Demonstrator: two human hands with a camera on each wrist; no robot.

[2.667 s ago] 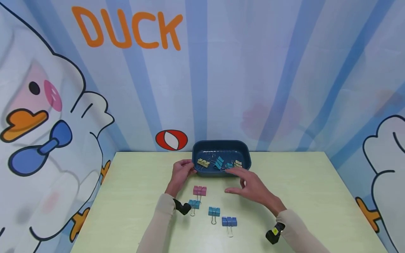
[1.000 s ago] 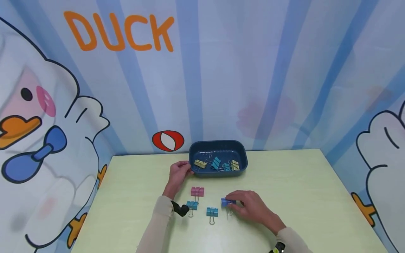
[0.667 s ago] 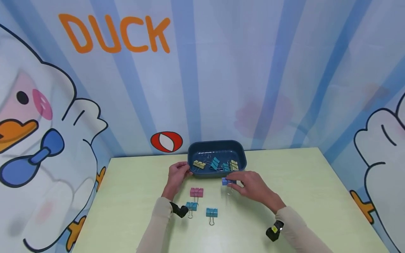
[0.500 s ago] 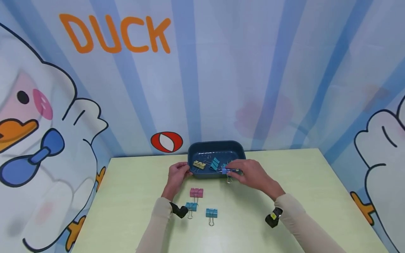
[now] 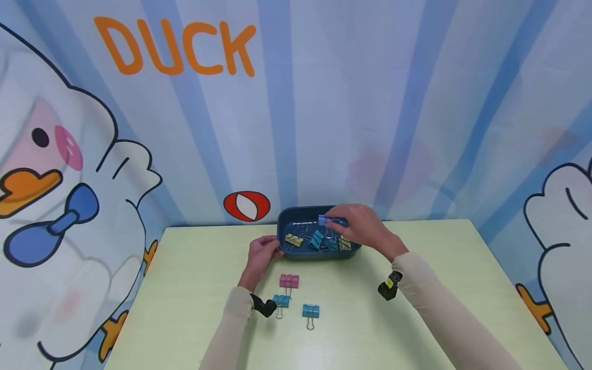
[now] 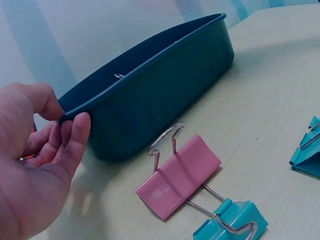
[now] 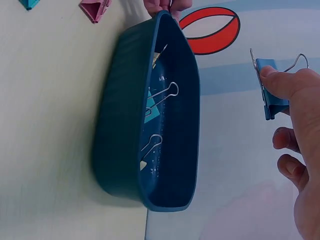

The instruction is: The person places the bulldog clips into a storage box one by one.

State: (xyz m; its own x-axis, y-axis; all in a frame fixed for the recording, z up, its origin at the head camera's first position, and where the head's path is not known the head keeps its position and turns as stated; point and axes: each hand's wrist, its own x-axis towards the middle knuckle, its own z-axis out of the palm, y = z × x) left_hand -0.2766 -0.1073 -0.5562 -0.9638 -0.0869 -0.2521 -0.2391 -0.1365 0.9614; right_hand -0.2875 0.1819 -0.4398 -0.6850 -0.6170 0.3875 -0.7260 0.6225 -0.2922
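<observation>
My right hand (image 5: 363, 225) pinches a blue binder clip (image 7: 272, 92) between thumb and fingers, above the right half of a dark blue tray (image 5: 319, 255). At the tray's left end my left hand (image 6: 42, 145) grips the rim between thumb and fingers. Inside the tray lie yellow binder clips (image 5: 294, 240) and teal ones (image 5: 316, 239). On the table in front are a pink binder clip (image 6: 177, 176), a teal clip (image 5: 281, 300) close to it, and another teal clip (image 5: 311, 311) to the right.
The pale table (image 5: 199, 288) backs onto a blue striped curtain (image 5: 324, 128) with duck drawings. The tray stands close to the table's back edge, near the curtain. A black wrist camera (image 5: 390, 285) sits on the right sleeve.
My right hand has picked up the blue binder clip from the table and carried it forward over the tray. My left hand has stayed on the tray's rim.
</observation>
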